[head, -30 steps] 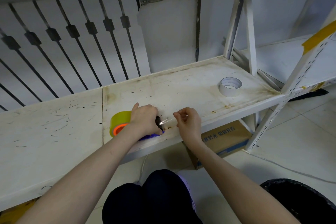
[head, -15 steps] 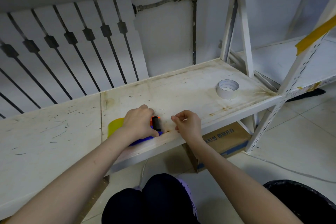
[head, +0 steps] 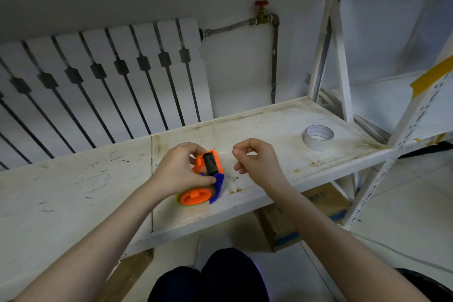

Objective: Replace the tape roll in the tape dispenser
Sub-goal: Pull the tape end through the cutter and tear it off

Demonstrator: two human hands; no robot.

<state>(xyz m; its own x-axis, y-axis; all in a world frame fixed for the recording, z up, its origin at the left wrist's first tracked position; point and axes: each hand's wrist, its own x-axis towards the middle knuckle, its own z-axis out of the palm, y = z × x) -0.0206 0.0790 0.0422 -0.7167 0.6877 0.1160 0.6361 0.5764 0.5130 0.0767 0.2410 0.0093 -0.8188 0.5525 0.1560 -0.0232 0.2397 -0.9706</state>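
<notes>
An orange and blue tape dispenser (head: 196, 197) lies on the stained white shelf (head: 269, 125), its orange hub facing me and a black roller on top. A sliver of yellow tape roll shows beside the hub. My left hand (head: 179, 174) grips the dispenser from the left. Just right of it, my right hand (head: 257, 167) pinches thumb and forefinger on a faint clear tape end (head: 224, 152) that runs from the dispenser's head. A white, nearly used-up tape roll (head: 316, 146) lies flat on the shelf's right end.
A white radiator (head: 110, 86) stands behind the shelf, beside a pipe with a red valve (head: 261, 3). White shelf uprights (head: 340, 61) rise at the right. A cardboard box (head: 318, 211) sits under the shelf and a black bin (head: 421, 284) at the lower right.
My left hand has turned the dispenser so its orange hub faces me and the roller points up. Both hands have moved farther onto the shelf, the right still pinching the tape end.
</notes>
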